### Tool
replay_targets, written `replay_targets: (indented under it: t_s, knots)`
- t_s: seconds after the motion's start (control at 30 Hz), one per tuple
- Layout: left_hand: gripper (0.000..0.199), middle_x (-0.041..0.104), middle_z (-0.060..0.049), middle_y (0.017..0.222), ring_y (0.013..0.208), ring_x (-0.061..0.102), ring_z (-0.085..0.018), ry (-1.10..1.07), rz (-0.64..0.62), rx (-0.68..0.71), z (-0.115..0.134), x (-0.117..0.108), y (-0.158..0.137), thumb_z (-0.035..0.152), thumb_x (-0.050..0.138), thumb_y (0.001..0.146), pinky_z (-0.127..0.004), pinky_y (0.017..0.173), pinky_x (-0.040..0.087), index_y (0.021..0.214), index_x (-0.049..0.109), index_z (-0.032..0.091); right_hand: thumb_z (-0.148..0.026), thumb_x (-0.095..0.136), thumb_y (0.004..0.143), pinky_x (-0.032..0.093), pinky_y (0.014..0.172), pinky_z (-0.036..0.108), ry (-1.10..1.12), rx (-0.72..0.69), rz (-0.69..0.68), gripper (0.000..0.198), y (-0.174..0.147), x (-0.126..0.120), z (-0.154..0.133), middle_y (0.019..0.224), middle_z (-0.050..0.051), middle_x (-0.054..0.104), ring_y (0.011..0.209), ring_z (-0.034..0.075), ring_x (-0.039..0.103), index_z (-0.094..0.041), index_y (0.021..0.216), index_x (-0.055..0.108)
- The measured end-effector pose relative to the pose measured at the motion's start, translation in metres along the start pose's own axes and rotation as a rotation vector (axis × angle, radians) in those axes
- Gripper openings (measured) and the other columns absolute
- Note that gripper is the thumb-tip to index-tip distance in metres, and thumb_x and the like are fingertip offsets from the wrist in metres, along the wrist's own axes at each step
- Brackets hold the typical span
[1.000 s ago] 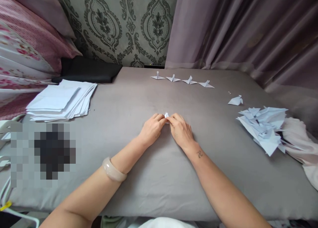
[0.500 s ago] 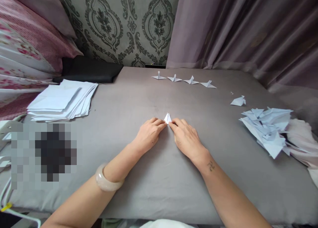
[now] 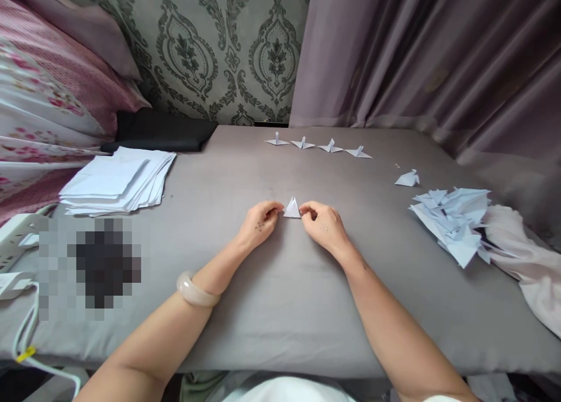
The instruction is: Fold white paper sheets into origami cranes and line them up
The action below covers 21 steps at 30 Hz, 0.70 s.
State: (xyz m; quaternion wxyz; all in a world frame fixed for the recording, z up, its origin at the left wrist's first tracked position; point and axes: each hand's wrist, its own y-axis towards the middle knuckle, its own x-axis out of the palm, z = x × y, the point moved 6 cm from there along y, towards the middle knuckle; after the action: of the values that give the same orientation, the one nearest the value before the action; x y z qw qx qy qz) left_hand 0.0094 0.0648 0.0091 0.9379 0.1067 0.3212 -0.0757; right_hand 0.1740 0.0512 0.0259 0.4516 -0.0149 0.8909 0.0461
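Note:
A small white folded paper (image 3: pixel 291 208) stands on the grey cloth between my hands, with two narrow points at its top. My right hand (image 3: pixel 325 225) pinches it at the right edge with thumb and forefinger. Just left of the paper is my left hand (image 3: pixel 260 223), its fingertips drawn together close to the left edge, with a narrow gap showing. Toward the far edge, several finished paper cranes (image 3: pixel 303 143) stand in a row with wings spread.
A stack of white paper sheets (image 3: pixel 109 183) lies at the left. At the right are a heap of folded paper cranes (image 3: pixel 453 218), a single folded piece (image 3: pixel 408 179) and a pale cloth (image 3: pixel 521 250). A white power strip (image 3: pixel 20 235) sits at the left edge.
Both hands have drawn back a little from the folded paper, and more of it shows. The left fingertips have come away from its edge. The view has shifted slightly.

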Motion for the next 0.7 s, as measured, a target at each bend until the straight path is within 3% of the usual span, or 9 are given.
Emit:
replay_targets:
  t_s: [0.17, 0.43, 0.6, 0.7]
  knots:
    - [0.030, 0.070, -0.005, 0.090, 0.076, 0.061, -0.015, 0.021, -0.022, 0.042, 0.007, -0.002, -0.002, 0.015, 0.042, 0.084, -0.027, 0.073, 0.049, 0.099, 0.068, 0.018, -0.014, 0.047, 0.077, 0.047, 0.080, 0.029, 0.128, 0.001, 0.031, 0.029, 0.005, 0.004, 0.005, 0.092, 0.000, 0.073, 0.084, 0.017, 0.065, -0.025, 0.091, 0.070]
    - [0.033, 0.066, -0.006, 0.098, 0.079, 0.060, -0.014, 0.028, -0.075, 0.117, 0.011, 0.001, -0.004, 0.009, 0.042, 0.080, -0.025, 0.074, 0.047, 0.089, 0.072, 0.019, -0.020, 0.051, 0.077, 0.044, 0.074, 0.026, 0.099, -0.029, -0.039, 0.022, 0.002, 0.002, 0.004, 0.093, 0.000, 0.069, 0.078, 0.015, 0.062, -0.026, 0.079, 0.072]
    - [0.022, 0.064, -0.006, 0.098, 0.083, 0.059, -0.016, 0.028, -0.093, 0.115, 0.016, 0.001, -0.006, 0.012, 0.051, 0.075, -0.026, 0.072, 0.047, 0.083, 0.070, 0.019, -0.035, 0.057, 0.080, 0.039, 0.067, 0.026, -0.045, -0.068, -0.017, 0.019, -0.003, 0.005, -0.004, 0.094, 0.001, 0.065, 0.080, 0.015, 0.059, -0.023, 0.068, 0.065]
    - [0.009, 0.061, -0.004, 0.087, 0.076, 0.055, -0.015, 0.044, -0.052, 0.143, 0.016, 0.000, -0.006, 0.018, 0.058, 0.075, -0.027, 0.069, 0.046, 0.083, 0.062, 0.018, -0.034, 0.062, 0.078, 0.034, 0.062, 0.025, -0.102, -0.075, 0.020, 0.011, -0.004, 0.007, -0.005, 0.087, 0.000, 0.062, 0.081, 0.016, 0.056, -0.023, 0.077, 0.059]
